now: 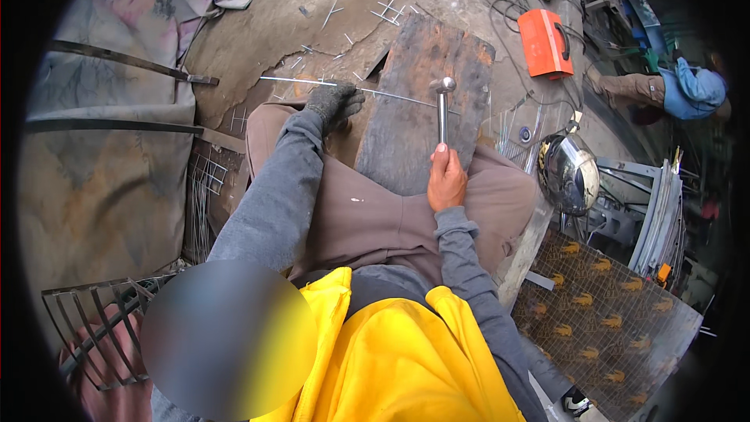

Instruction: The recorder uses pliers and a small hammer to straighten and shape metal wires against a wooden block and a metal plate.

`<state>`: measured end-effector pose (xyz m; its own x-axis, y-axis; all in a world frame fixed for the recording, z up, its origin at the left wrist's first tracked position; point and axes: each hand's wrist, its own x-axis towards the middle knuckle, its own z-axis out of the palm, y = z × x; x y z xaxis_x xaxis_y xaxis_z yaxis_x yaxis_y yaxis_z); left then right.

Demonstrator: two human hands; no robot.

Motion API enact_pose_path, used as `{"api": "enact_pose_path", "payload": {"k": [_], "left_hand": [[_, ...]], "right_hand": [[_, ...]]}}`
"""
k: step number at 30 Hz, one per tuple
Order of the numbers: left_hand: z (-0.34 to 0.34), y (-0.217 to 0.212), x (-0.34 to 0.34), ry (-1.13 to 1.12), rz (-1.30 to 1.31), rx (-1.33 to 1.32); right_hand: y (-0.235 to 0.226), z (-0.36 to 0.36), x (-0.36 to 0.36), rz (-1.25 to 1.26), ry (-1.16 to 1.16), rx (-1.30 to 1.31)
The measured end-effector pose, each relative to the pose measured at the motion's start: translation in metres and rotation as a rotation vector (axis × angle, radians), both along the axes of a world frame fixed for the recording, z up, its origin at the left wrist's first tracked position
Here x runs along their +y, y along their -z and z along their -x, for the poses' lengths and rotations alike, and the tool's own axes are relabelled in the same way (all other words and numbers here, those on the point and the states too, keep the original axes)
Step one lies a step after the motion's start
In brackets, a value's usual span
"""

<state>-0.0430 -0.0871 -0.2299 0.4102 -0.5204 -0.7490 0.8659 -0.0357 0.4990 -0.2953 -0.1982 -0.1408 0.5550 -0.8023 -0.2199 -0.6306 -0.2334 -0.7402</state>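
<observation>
My left hand (336,103), in a dark grey glove, is closed round a thin straight metal rod (400,97). The rod's left end sticks out past the glove, and its right part lies across a worn, scorched-looking wooden board (402,144) between my legs. In my bare right hand (447,180) is a ball-peen hammer (443,117), gripped low on its shiny metal handle. Its head is up over the right part of the board, near the rod's right end. Whether the head touches the rod I cannot tell.
Small welded rod pieces (388,12) lie scattered on the concrete floor. An orange machine (544,43) with cables stands at the far right, near a welding helmet (568,173). A patterned panel (601,312) lies at right. Another person (691,92) is bent over beyond. Draped cloth (101,180) hangs at left.
</observation>
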Motion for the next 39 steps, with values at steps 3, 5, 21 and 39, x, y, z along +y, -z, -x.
{"api": "enact_pose_path", "payload": {"k": [3,5,21,39], "left_hand": [[0.000,0.002,0.001,0.042,0.009,-0.032],[-0.001,0.008,-0.002,0.049,0.016,-0.004],[0.007,-0.016,-0.012,-0.077,0.079,-0.110],[0.017,0.034,-0.024,0.272,0.015,-0.200]], "right_hand": [[0.002,-0.003,0.000,0.050,-0.049,0.047],[0.005,-0.003,-0.002,0.042,-0.095,0.134],[-0.011,0.031,0.010,-0.039,0.039,-0.052],[0.034,0.048,0.011,-0.035,0.083,-0.067]]}}
